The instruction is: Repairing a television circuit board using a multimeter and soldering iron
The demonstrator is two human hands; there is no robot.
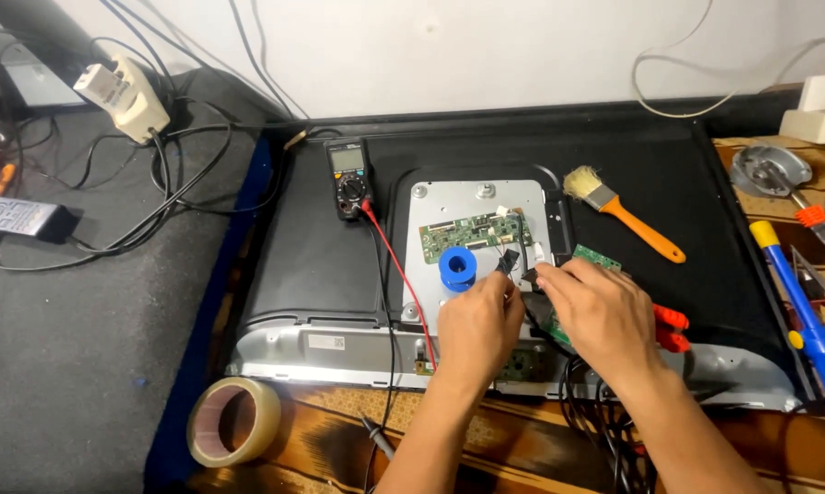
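Hands meet over the grey metal plate that sits on the back of the flat black panel. Left hand is pinched shut on a small black connector at the end of a thin dark cable; right hand is closed too, fingertips gripping a second small black piece just beside the first, with a small green board partly hidden behind the knuckles. The two black ends are nearly touching; whether they are joined I cannot tell.

Judgement on handling: connector looks light, small and brittle, its cable limp. Best held by the plastic body, between thumb and forefinger, not by the wire.

Position relative to the metal plate: connector hangs over its lower right corner. Blue spool stands on the plate, just left of the left hand. Long green circuit board lies across the plate's middle. Black meter rests off the plate's upper left, its red lead running down the left edge. Brush with orange handle lies to the right, roll of tape well below and left.
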